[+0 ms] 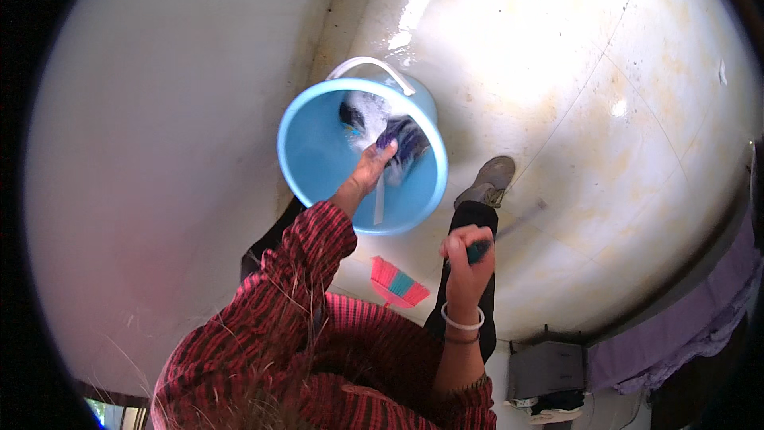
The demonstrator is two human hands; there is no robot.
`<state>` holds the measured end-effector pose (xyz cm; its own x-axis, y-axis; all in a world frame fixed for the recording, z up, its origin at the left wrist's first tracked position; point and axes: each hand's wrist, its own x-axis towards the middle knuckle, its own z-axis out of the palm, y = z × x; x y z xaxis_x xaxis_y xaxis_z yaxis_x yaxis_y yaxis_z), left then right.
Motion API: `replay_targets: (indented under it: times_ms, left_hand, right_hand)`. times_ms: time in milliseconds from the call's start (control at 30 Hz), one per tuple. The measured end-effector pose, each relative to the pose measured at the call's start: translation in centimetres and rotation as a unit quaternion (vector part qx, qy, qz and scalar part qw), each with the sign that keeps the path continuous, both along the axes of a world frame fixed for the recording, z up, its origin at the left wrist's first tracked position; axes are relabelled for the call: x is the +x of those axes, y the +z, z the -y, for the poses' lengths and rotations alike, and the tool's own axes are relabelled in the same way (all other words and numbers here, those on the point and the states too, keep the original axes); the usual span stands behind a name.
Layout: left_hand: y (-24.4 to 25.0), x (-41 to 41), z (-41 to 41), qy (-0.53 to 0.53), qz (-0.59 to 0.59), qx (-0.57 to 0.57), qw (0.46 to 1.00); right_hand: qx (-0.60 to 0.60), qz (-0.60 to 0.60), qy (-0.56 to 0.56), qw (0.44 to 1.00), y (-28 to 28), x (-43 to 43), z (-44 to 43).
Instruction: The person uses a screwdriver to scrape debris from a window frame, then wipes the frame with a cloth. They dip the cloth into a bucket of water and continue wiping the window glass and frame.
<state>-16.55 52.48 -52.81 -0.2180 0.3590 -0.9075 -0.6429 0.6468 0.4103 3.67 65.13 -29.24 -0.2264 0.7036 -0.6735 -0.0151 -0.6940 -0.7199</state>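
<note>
A light-blue plastic bucket (310, 149) with a white handle (367, 61) stands before me, its mouth tilted towards my view. My left hand (371, 166) reaches inside and grips a wet-looking dark purple cloth (407, 137). White suds (370, 112) and another dark item (350, 113) show deeper in the bucket. In my right hand (468, 260), outside the bucket to its lower right, is a tool with a dark green handle (477, 251). Its thin grey shaft (519, 221) points up and right; motion blur hides what kind of tool it is.
A pale wall (149, 131) rises close on the left. The tiled floor (567, 131) has stains and a wet shiny patch (415, 9). A pink and teal broom head (399, 282) lies near my shoe (492, 179). A grey cabinet (546, 365) and purple draped fabric (674, 322) stand lower right.
</note>
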Motion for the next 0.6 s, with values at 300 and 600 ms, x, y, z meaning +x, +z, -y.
replay_targets:
  times_ms: [300,600]
  left_hand:
    - [20.1,-1.2,-0.9,0.135,0.049,0.110,0.984]
    - [27.4,-0.6,-0.8,0.177,0.178,0.119,0.961]
  right_hand:
    - [0.043,0.089,0.076,0.992,0.5,-7.7,6.2]
    - [0.163,0.210,0.158,0.951,4.1,-10.8,7.2]
